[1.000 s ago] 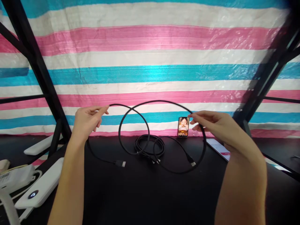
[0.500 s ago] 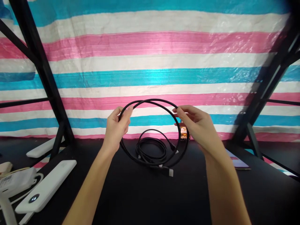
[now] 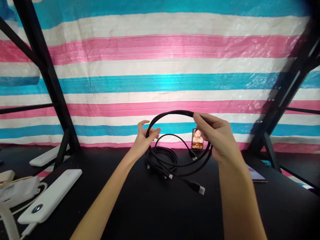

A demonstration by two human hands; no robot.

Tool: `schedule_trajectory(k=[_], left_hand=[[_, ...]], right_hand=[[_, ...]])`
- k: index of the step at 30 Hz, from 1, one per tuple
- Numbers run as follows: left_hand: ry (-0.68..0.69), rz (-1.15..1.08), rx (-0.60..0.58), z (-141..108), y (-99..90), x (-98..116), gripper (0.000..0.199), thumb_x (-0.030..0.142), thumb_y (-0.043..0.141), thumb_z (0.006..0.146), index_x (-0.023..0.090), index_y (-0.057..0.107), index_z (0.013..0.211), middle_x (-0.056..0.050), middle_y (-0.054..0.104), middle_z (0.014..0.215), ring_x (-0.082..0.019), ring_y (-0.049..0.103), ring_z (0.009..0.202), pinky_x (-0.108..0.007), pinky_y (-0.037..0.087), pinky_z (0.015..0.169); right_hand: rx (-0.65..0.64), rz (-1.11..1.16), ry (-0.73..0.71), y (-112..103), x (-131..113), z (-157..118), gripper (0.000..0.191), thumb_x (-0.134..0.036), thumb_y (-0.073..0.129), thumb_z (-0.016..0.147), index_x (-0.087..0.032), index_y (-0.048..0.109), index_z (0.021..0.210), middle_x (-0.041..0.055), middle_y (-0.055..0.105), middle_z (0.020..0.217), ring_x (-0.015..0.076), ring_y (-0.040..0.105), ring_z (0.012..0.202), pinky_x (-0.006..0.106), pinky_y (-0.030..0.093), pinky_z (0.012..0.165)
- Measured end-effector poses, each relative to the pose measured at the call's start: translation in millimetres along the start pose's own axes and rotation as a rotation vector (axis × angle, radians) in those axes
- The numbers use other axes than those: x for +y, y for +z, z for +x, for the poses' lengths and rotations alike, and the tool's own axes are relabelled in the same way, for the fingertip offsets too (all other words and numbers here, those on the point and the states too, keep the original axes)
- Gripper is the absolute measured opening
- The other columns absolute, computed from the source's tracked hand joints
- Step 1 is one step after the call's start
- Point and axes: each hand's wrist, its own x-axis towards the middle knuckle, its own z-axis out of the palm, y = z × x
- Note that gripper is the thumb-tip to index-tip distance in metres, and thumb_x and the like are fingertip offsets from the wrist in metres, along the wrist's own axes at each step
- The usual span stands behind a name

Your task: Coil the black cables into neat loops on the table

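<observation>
A black cable with metal-tipped plugs is coiled into a loop held up above the table. My right hand pinches the loop's upper right side between thumb and fingers. At the loop's left side, my left hand has the cable between thumb and fingers, with the index finger raised off it. One plug of the cable hangs below the loop, toward me. Behind and beneath the loop, a second coiled black cable lies on the table, partly covered by the held one.
A phone with a lit screen leans at the back. At left lie white power banks and a white adapter with cords. A flat purplish item lies right. Black frame legs flank the black table.
My left hand has moved right, toward my right hand, and its grip has loosened. The loop has narrowed, its strands lie closer together at the top, and its plug hangs further right.
</observation>
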Motion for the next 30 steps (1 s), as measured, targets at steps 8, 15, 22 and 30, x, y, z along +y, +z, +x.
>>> schedule_trajectory(k=[8,15,22,30], left_hand=[[-0.533,-0.535,-0.052,6.2,-1.8,-24.2,0.101,0.089,0.033,0.06,0.017,0.042,0.13,-0.021,0.055,0.123,-0.036,0.046,0.119,-0.045,0.041,0.09],[-0.668,-0.569,-0.188,10.6,-17.1,-11.8,0.04,0.042,0.045,0.088,0.01,0.058,0.107,-0.012,0.068,0.082,-0.018,0.063,0.059,-0.029,0.048,0.056],[-0.249,-0.197,-0.234,4.1,-32.0,23.3,0.045,0.056,0.043,0.085,0.016,0.062,0.093,-0.004,0.064,0.059,-0.011,0.051,0.04,-0.022,0.033,0.041],[-0.029,0.224,0.047,-1.4,-8.7,25.2,0.034,0.049,0.063,0.074,0.018,0.06,0.06,0.01,0.024,0.039,-0.005,0.02,0.036,-0.023,0.019,0.041]], right_hand=[[0.186,0.148,-0.012,-2.6,-5.6,0.3,0.025,-0.042,0.074,0.064,-0.019,0.064,0.067,-0.0082,0.029,0.046,0.0051,0.023,0.04,0.022,0.016,0.036],[0.136,0.194,0.027,10.8,11.2,4.9,0.031,-0.046,0.072,0.067,-0.018,0.06,0.064,-0.0085,0.027,0.047,0.0048,0.019,0.041,0.023,0.01,0.036],[-0.103,-0.069,-0.067,12.3,28.3,8.0,0.023,-0.038,0.067,0.073,-0.017,0.069,0.08,-0.0049,0.044,0.049,0.0063,0.035,0.043,0.022,0.024,0.039],[-0.099,-0.344,-0.329,42.4,28.0,-2.5,0.024,-0.037,0.065,0.075,-0.019,0.071,0.09,0.0067,0.068,0.084,0.018,0.061,0.075,0.031,0.047,0.065]])
